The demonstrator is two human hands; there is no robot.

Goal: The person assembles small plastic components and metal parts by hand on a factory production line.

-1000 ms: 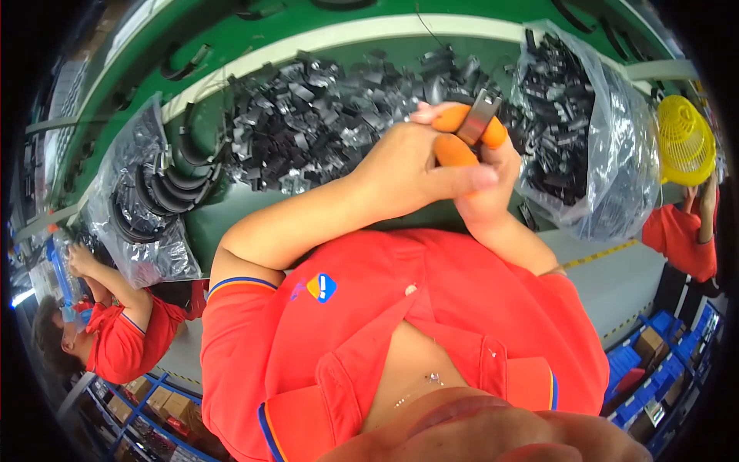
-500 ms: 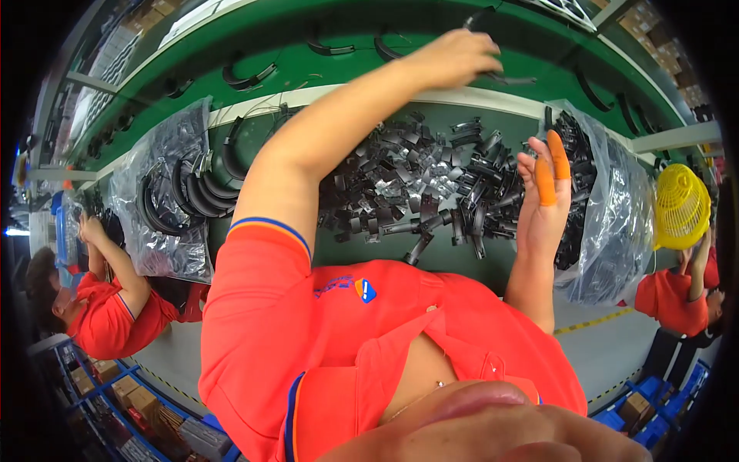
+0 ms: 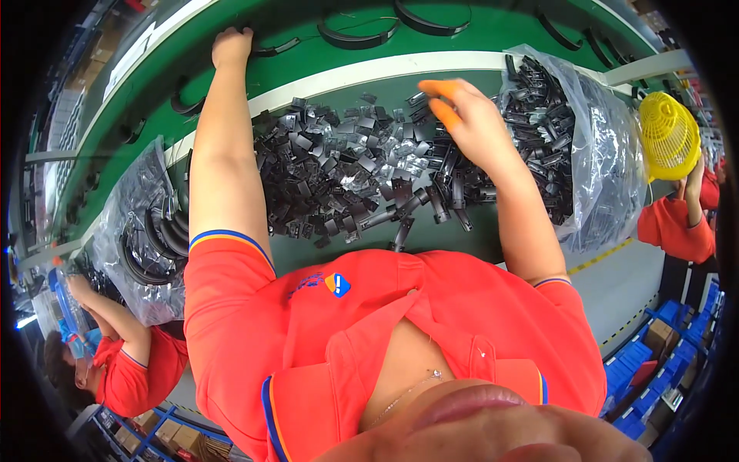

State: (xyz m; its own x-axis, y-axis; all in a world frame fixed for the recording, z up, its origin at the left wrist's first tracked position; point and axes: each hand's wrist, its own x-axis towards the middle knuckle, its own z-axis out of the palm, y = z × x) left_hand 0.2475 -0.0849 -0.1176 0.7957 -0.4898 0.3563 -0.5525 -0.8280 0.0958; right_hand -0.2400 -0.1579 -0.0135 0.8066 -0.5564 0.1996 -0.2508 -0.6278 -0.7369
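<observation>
My left hand (image 3: 232, 48) is stretched out to the far green belt, its fingers bent over one end of a curved black headband (image 3: 279, 48); the hand hides that end. Over the far side of a heap of small black plastic pieces (image 3: 339, 162) hovers my right hand (image 3: 477, 119). Orange finger cots cover its thumb and one finger, which are spread apart. Between and just beyond their tips stands a small black piece (image 3: 419, 105), seemingly resting on the heap. Longer black pieces (image 3: 439, 202) lie on the heap's near right side.
More headbands (image 3: 358, 38) lie along the belt (image 3: 308, 19), some with thin wires. A pale rail (image 3: 369, 68) separates belt from bench. Clear bags hold black pieces (image 3: 539, 115) at right and headbands (image 3: 146, 239) at left. A yellow basket (image 3: 670, 135) and co-workers flank the bench.
My left hand has swung far left along the belt, away from the headband it was at. My right hand has moved left and turned down over the heap. The whole view has shifted.
</observation>
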